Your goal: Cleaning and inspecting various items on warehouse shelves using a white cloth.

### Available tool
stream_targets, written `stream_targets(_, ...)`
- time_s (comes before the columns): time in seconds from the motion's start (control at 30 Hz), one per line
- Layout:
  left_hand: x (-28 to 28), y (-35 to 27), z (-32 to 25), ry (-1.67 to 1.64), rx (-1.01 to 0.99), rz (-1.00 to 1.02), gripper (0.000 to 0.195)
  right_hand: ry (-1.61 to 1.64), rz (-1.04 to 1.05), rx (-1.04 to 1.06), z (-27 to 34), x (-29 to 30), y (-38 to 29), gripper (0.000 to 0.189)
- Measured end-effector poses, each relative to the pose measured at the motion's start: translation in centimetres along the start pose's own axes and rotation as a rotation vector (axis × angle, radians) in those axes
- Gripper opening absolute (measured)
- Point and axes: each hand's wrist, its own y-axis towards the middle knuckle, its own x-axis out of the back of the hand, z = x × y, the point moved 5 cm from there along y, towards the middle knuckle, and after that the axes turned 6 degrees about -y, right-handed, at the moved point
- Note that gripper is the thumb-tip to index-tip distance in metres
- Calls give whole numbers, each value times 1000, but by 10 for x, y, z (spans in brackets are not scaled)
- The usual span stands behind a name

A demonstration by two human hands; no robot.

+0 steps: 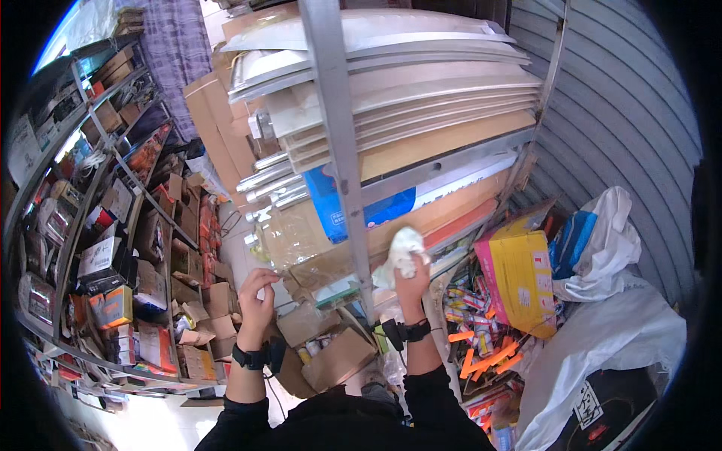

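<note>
My right hand (413, 279) grips a crumpled white cloth (405, 248) in front of the lower part of a metal rack. Just left of the cloth stands the rack's upright post (347, 169). Raised on the left, my left hand (258, 296) holds nothing that I can make out, its fingers curled and the thumb near the index finger. Close to that hand is a cardboard carton (293, 225) wrapped in clear tape. A blue package (327, 206) sits behind the post. Both wrists wear dark straps with small devices.
Stacked pale panels (428, 79) fill the rack above. Below my hands is an open cardboard box (338, 361) of small packs. At right are a yellow and pink carton (516, 276), orange strips (491, 358) and white sacking (609, 327). Crowded shelves (124, 237) line the left.
</note>
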Motion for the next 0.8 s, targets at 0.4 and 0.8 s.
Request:
stream_targets(0.4, 31, -17, 11, -43, 8, -100, 15, -374, 76, 280, 3, -9, 6, 38)
stream_targets(0.8, 52, -34, 46, -184, 84, -115, 15, -240, 79, 307, 63, -24, 44, 52)
